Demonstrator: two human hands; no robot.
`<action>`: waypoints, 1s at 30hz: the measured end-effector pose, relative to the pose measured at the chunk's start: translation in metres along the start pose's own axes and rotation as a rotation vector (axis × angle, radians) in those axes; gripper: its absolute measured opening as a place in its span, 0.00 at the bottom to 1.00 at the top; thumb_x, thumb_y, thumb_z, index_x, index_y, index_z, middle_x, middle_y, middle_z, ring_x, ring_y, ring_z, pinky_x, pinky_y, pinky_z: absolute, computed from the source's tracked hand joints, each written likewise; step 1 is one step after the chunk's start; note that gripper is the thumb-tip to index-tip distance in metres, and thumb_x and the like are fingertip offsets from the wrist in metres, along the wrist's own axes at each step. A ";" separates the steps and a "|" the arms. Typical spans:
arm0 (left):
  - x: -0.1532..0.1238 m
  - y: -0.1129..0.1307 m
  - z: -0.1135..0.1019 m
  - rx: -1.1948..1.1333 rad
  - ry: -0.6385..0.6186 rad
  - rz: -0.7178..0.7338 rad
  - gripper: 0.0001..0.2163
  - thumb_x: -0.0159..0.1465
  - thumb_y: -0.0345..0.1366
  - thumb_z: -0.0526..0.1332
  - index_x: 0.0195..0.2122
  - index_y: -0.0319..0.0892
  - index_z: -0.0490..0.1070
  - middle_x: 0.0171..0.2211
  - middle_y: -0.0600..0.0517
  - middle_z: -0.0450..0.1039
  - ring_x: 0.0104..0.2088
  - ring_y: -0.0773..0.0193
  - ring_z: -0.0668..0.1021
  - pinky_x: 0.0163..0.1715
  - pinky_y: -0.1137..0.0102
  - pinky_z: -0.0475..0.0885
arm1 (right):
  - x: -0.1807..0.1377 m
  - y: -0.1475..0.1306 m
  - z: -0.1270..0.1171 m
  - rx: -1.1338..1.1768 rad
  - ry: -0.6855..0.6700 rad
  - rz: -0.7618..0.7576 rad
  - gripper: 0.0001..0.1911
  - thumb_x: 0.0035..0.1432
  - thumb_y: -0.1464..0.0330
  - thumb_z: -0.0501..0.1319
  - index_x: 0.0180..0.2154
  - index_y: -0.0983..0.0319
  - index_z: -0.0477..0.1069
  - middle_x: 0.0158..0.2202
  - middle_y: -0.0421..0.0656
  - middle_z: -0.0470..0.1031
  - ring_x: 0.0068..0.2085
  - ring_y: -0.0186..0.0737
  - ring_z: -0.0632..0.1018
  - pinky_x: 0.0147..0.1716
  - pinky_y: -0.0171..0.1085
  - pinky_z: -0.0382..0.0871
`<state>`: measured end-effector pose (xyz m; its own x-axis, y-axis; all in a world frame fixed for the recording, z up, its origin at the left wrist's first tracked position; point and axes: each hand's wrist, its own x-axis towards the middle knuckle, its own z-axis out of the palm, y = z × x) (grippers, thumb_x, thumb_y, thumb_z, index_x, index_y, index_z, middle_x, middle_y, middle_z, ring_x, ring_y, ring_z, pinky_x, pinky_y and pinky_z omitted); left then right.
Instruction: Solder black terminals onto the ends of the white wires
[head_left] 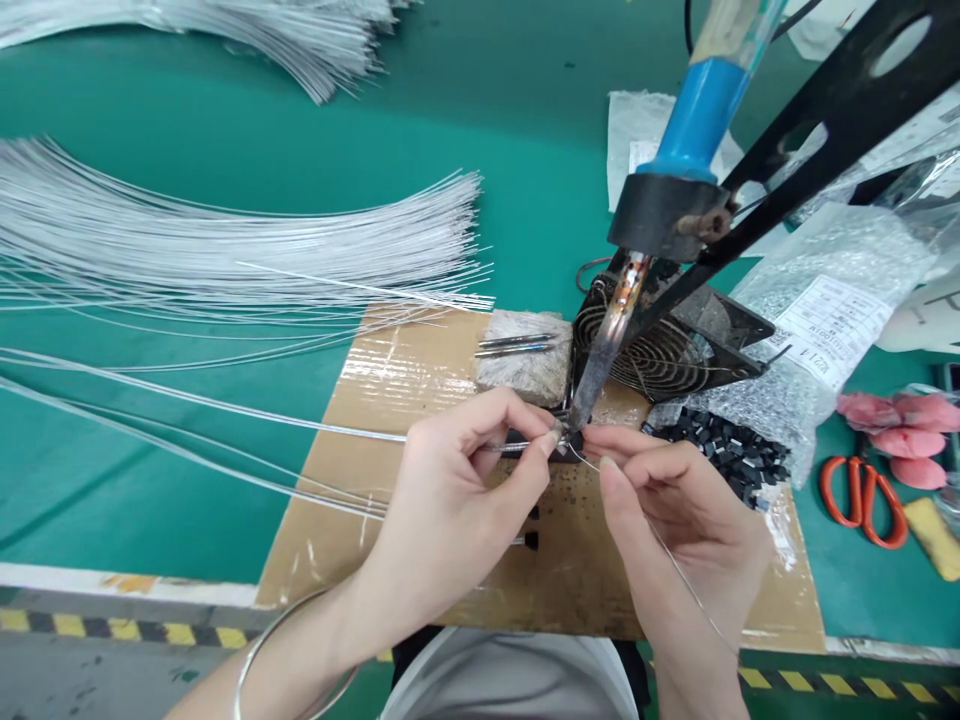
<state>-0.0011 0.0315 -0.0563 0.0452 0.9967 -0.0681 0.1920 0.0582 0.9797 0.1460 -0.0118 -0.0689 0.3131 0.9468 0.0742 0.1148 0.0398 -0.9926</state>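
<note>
Green tabletop (525,140), striped tape (124,629), seemingly grey floor (82,685)

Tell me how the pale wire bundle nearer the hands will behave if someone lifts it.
The pale wire bundle is probably springy rather than limp, as its strands share one smooth, sweeping curve. Its right end would likely fan out, since the tips there splay unevenly. Its lower strands may slip free, as several lie spread apart.

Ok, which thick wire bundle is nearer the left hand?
The lower bundle, ending by the cardboard; the upper bundle, at the picture's top, is farther from the left hand.
</note>
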 end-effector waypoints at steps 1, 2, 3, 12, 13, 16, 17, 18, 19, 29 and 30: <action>0.000 0.000 0.000 0.000 0.001 0.003 0.06 0.62 0.30 0.64 0.28 0.43 0.76 0.31 0.53 0.83 0.27 0.67 0.78 0.22 0.73 0.65 | 0.000 0.000 0.000 -0.003 0.004 0.005 0.11 0.66 0.71 0.69 0.30 0.57 0.73 0.45 0.43 0.88 0.48 0.43 0.87 0.51 0.41 0.83; 0.000 -0.001 0.000 -0.003 0.003 0.006 0.06 0.62 0.30 0.64 0.28 0.43 0.76 0.31 0.53 0.83 0.27 0.66 0.78 0.23 0.73 0.66 | 0.000 -0.001 0.000 -0.006 0.006 0.005 0.11 0.66 0.71 0.68 0.30 0.57 0.73 0.45 0.44 0.88 0.48 0.43 0.87 0.51 0.41 0.83; 0.001 -0.001 0.000 -0.006 0.004 0.008 0.06 0.62 0.30 0.64 0.28 0.43 0.76 0.31 0.53 0.83 0.27 0.66 0.79 0.23 0.73 0.67 | 0.000 0.000 0.000 -0.006 0.002 -0.003 0.11 0.66 0.71 0.68 0.30 0.57 0.73 0.45 0.44 0.88 0.47 0.43 0.88 0.51 0.41 0.83; 0.001 -0.001 0.002 -0.002 -0.007 0.017 0.06 0.62 0.29 0.64 0.28 0.42 0.75 0.29 0.54 0.82 0.26 0.68 0.77 0.26 0.75 0.69 | -0.001 0.000 0.000 -0.016 -0.001 -0.004 0.11 0.66 0.71 0.68 0.30 0.58 0.73 0.44 0.43 0.88 0.47 0.41 0.87 0.52 0.39 0.81; 0.001 -0.001 0.002 0.003 -0.009 0.020 0.06 0.62 0.29 0.64 0.28 0.42 0.75 0.28 0.54 0.82 0.26 0.68 0.76 0.25 0.75 0.68 | -0.001 0.000 0.000 -0.022 -0.002 -0.005 0.11 0.66 0.70 0.68 0.30 0.58 0.73 0.44 0.43 0.88 0.47 0.41 0.87 0.52 0.39 0.81; 0.001 0.000 0.001 0.014 0.000 0.028 0.06 0.62 0.28 0.63 0.28 0.42 0.75 0.29 0.54 0.82 0.25 0.69 0.74 0.24 0.75 0.67 | -0.001 0.001 0.000 -0.038 0.003 -0.004 0.11 0.66 0.70 0.68 0.30 0.58 0.72 0.45 0.44 0.88 0.47 0.43 0.87 0.51 0.41 0.81; 0.001 0.001 0.001 0.018 0.004 0.028 0.06 0.62 0.28 0.63 0.28 0.42 0.75 0.29 0.54 0.83 0.24 0.69 0.74 0.24 0.75 0.66 | -0.001 0.001 0.000 -0.041 0.004 -0.009 0.11 0.66 0.70 0.68 0.30 0.58 0.72 0.45 0.44 0.88 0.47 0.43 0.87 0.51 0.42 0.81; 0.001 0.001 0.001 0.020 0.006 0.027 0.06 0.62 0.29 0.64 0.28 0.42 0.75 0.29 0.53 0.83 0.24 0.69 0.74 0.24 0.75 0.67 | -0.001 0.000 0.000 -0.042 0.002 -0.019 0.11 0.66 0.70 0.68 0.30 0.58 0.73 0.44 0.44 0.88 0.47 0.43 0.87 0.51 0.42 0.81; 0.001 0.001 0.001 0.020 0.005 0.025 0.06 0.62 0.29 0.64 0.28 0.42 0.76 0.29 0.53 0.83 0.25 0.69 0.74 0.24 0.75 0.67 | -0.001 0.000 0.000 -0.044 0.002 -0.025 0.11 0.66 0.70 0.68 0.30 0.58 0.73 0.44 0.44 0.88 0.47 0.43 0.87 0.51 0.41 0.81; 0.000 0.003 0.002 -0.009 0.006 0.035 0.07 0.62 0.28 0.64 0.27 0.42 0.76 0.29 0.54 0.83 0.26 0.69 0.77 0.26 0.77 0.70 | -0.002 -0.002 0.002 -0.030 0.021 -0.005 0.11 0.65 0.70 0.69 0.30 0.57 0.73 0.44 0.42 0.87 0.46 0.41 0.87 0.53 0.42 0.81; 0.000 0.003 0.002 -0.018 0.005 0.038 0.07 0.62 0.27 0.64 0.27 0.42 0.76 0.29 0.55 0.83 0.27 0.70 0.77 0.26 0.77 0.70 | -0.002 -0.002 0.002 -0.026 0.023 -0.003 0.11 0.65 0.70 0.69 0.30 0.57 0.73 0.44 0.42 0.87 0.46 0.41 0.87 0.53 0.42 0.81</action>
<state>0.0017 0.0316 -0.0536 0.0468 0.9985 -0.0301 0.1729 0.0216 0.9847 0.1430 -0.0131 -0.0672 0.3342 0.9391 0.0795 0.1403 0.0338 -0.9895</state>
